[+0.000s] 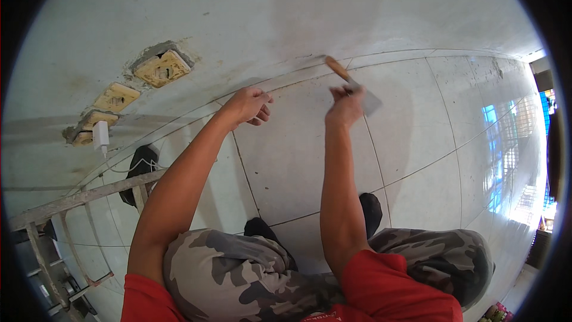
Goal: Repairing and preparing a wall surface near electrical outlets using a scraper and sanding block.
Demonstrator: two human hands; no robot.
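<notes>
Item: scraper (351, 86), wooden handle, flat metal blade, clasped in right hand (345, 107); blade on the tiled floor (417, 143) at the wall joint, 12 o'clock of the knees. Left hand (247, 106) loosely curled, empty, at 9 o'clock of the scraper. Risk: a slipping blade could gouge tile or nick fingers. Wall sockets (161, 67) and white charger (100, 134) at 10 o'clock; no packages or labels visible.

The scraper (353, 85) has an orange-brown handle and a grey blade. The floor (417, 143) is glossy white tile with dark joints. The trousers (238, 274) are grey-and-brown camouflage, the sleeves (399, 292) red, the sockets (162, 68) yellowed cream, the charger (100, 134) white.
</notes>
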